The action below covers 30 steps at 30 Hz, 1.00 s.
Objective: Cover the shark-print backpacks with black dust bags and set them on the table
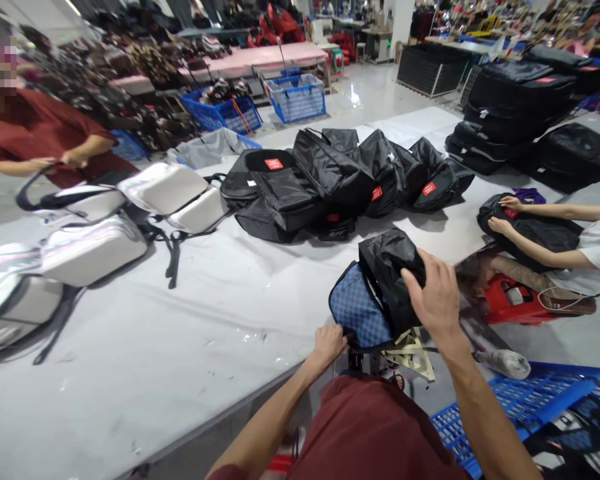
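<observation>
A bag with a blue checkered panel [361, 308] and a black part [391, 267] lies at the near edge of the white table [215, 333]. My left hand [330, 344] is closed at the lower left corner of the checkered panel, gripping its edge. On the right side, my right hand [435, 293] is on the black part, thumb apart from the fingers, which curl over its far side. The fingertips of that hand are partly hidden. Cream strips [411, 353] hang below the bag.
Black bags [330, 180] are piled behind the bag, with taller stacks [520, 100] at the back right. White bags [95, 250] lie left, near a person in red. Another person's hands work on a black bag at right. A blue crate [520, 400] stands lower right.
</observation>
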Available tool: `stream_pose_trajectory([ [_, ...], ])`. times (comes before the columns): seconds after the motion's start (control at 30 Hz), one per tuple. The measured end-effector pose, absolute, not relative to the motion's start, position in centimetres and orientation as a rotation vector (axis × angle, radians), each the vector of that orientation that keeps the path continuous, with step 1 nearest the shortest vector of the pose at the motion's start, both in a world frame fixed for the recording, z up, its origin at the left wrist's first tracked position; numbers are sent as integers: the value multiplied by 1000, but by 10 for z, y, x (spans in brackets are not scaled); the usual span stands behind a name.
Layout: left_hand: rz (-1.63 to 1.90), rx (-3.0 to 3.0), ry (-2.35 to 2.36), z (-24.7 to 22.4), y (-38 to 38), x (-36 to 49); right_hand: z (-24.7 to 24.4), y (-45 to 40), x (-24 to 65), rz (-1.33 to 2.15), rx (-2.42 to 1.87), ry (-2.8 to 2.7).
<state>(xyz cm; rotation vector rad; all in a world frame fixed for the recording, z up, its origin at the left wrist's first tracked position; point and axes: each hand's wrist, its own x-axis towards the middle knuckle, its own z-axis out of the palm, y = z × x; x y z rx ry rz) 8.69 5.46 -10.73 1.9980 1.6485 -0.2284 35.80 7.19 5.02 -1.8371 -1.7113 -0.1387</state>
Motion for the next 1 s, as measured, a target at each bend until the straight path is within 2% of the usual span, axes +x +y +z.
stream_pose_trajectory([
  [0.07,-195,2280,1485,-104,74,80,44,64,334,-172,-1758,-1829],
  [0.17,-107,2750,954,-100,116,94,26,56,304,-220,-1834,-1886],
  [0.23,-159,2860,643,-101,143,119,16,52,299,-265,-1928,-1814],
  [0.37,-327,2924,317,-105,167,182,6,33,328,-360,-2038,-1624],
  [0.57,-369,2855,-168,-116,107,229,-19,-60,381,-520,-2094,-1263],
  [0.77,-590,2671,-478,-116,41,245,-40,-169,381,-489,-2164,-949],
  [0.83,-483,2611,-574,-106,31,256,-45,-192,385,-443,-2250,-832],
  [1.0,147,2546,-575,-75,26,297,-58,-214,414,-453,-2420,-638],
])
